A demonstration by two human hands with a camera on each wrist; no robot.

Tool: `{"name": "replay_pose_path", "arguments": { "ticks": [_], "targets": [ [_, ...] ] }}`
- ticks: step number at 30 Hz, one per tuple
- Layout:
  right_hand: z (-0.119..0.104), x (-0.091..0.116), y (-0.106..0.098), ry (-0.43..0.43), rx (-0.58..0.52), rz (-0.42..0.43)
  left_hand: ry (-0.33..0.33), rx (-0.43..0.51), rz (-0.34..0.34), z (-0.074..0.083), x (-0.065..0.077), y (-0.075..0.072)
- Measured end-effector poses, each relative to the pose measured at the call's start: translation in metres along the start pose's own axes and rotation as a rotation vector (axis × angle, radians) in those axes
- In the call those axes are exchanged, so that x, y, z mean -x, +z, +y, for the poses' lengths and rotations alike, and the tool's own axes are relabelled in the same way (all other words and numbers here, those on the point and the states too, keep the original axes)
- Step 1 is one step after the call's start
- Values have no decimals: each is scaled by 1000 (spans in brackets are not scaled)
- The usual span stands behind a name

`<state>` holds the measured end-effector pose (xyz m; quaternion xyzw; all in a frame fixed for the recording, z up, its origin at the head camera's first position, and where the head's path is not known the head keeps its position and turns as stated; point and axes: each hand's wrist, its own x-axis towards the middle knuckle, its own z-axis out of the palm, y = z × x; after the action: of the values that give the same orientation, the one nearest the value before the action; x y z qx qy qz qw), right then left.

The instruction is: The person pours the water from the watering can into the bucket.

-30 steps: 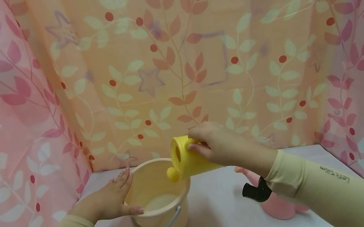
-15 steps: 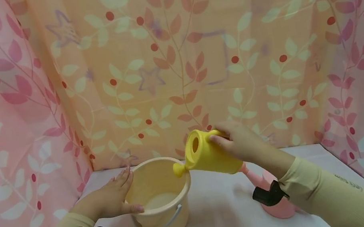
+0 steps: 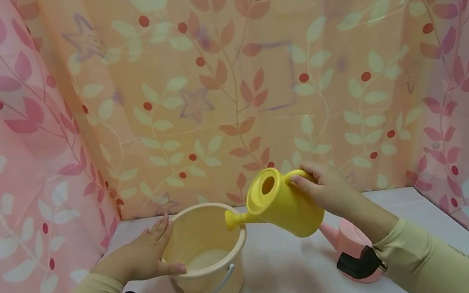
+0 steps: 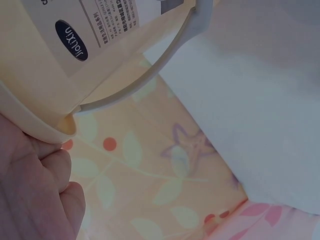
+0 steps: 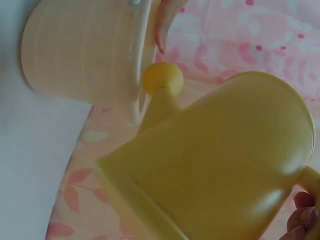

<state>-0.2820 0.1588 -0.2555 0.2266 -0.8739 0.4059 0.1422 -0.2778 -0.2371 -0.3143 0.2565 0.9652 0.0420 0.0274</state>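
My right hand (image 3: 329,190) grips the handle of a yellow watering can (image 3: 290,210), its fingers curled round the handle in the right wrist view too. The can is held tilted above the table, its spout's round head over the right rim of a cream bucket (image 3: 212,289). Whether anything flows from the spout, I cannot tell. My left hand (image 3: 140,254) rests on the bucket's left rim with its fingers fairly straight. Inside the bucket the bottom looks pale. In the left wrist view the bucket's side (image 4: 45,65) carries a printed label.
A pink watering can (image 3: 349,236) stands on the white table (image 3: 283,290) beneath my right forearm, partly hidden by the black wrist camera (image 3: 359,263). The bucket's grey handle (image 3: 215,291) hangs down its front. Patterned curtains (image 3: 224,90) enclose the back and both sides.
My right hand has drawn the yellow watering can rightward and tipped it back toward upright, so more of its spout shows. The left hand and the bucket stay almost where they were.
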Motion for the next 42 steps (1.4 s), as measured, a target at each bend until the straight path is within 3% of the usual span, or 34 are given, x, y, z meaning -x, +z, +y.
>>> {"name": "replay_pose_path", "arguments": {
  "ticks": [11,21,28,42],
  "targets": [
    [15,26,4,143,-248,78,9,16,11,2,0,-1],
    [33,51,8,89,-387,208,12,8,18,-2,-1,1],
    [37,69,11,140,-518,218,11,16,14,-5,-1,3],
    [65,121,22,176,-630,218,-20,10,9,0,1,2]
  ]
}}
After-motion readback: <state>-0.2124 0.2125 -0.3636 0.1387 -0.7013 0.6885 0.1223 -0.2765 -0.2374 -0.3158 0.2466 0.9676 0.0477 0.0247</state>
